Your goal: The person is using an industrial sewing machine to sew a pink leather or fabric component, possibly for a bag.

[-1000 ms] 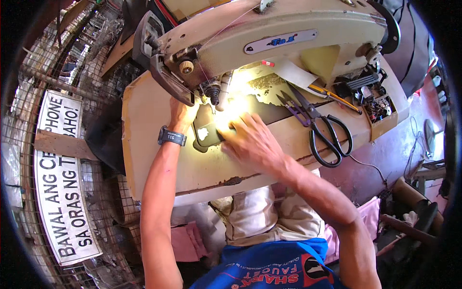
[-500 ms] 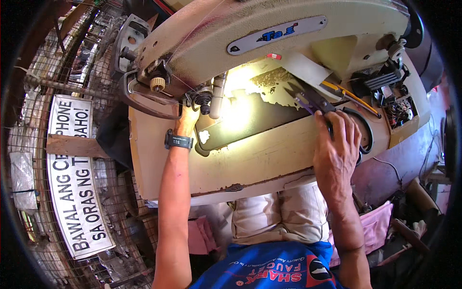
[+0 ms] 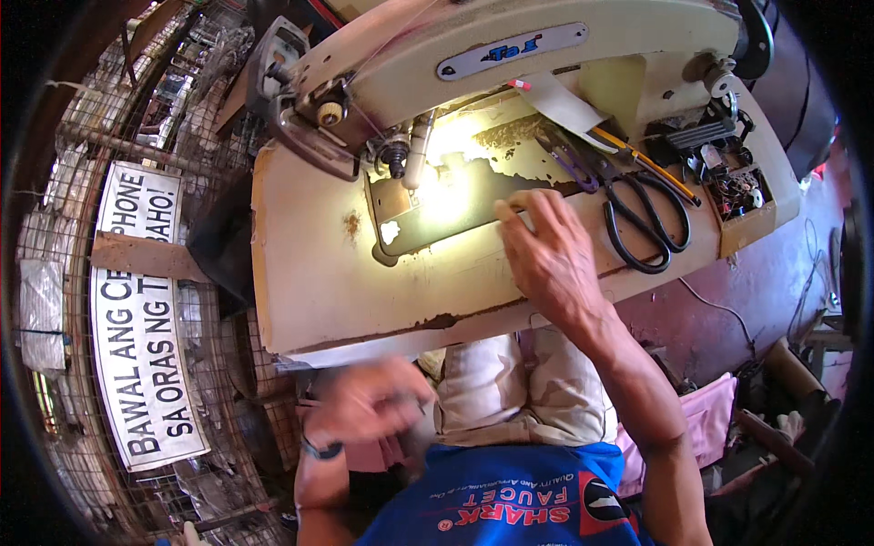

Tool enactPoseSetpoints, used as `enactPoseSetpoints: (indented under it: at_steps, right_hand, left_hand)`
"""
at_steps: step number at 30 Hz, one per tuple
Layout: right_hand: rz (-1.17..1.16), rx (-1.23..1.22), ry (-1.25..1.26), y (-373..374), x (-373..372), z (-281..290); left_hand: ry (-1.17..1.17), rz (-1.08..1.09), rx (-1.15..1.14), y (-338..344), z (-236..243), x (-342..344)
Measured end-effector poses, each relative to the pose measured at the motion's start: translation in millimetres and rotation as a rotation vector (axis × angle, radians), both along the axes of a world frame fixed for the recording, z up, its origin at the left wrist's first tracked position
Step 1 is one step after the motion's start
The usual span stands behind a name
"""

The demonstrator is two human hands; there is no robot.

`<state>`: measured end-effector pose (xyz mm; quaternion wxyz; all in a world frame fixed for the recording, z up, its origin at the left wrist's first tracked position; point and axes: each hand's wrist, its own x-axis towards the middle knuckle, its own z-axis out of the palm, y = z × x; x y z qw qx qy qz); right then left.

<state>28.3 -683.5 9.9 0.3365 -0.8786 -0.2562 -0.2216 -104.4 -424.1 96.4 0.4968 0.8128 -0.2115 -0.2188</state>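
A sewing machine [image 3: 637,36] spans the top of the beige table [image 3: 319,273], its lamp lighting the dark bed plate [image 3: 405,232] under the needle area. My right hand [image 3: 551,255] is over the plate's front edge, fingers curled; anything within them is hidden. Just right of it lie black-handled scissors [image 3: 642,246], purple snips [image 3: 578,177], a yellow pencil [image 3: 683,189] and a pale strip [image 3: 560,109]. My left hand [image 3: 369,400] is low beside my lap, below the table's front edge, smeared by motion.
A wire-mesh wall [image 3: 64,227] with a white sign [image 3: 137,382] and a wooden slat [image 3: 146,255] runs along the left. A cardboard box [image 3: 737,214] of small parts sits on the table's right end. Pink cloth [image 3: 674,437] hangs below at the right, near loose cables [image 3: 728,309].
My left hand has dropped from behind the needle area to below the table edge. My right hand has moved off the scissors toward the left, after having reached right to them half a second ago.
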Motion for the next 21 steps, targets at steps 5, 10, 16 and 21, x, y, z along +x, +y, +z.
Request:
enactPoseSetpoints:
  at_steps: [5, 10, 16, 21]
  right_hand:
    - [0.035, -0.007, -0.021, 2, 5, -7]
    - [0.03, 0.001, -0.014, 0, 0, -8]
    - [0.012, -0.004, -0.021, 3, -1, -8]
    - [-0.006, -0.031, -0.016, 1, -3, -6]
  left_hand:
    - [0.455, -0.481, -0.077, -1, -66, -133]
    - [0.699, -0.521, 0.048, 18, -42, -152]
    - [0.548, -0.677, 0.033, 32, -52, -172]
    - [0.341, -0.627, 0.048, 44, -84, -200]
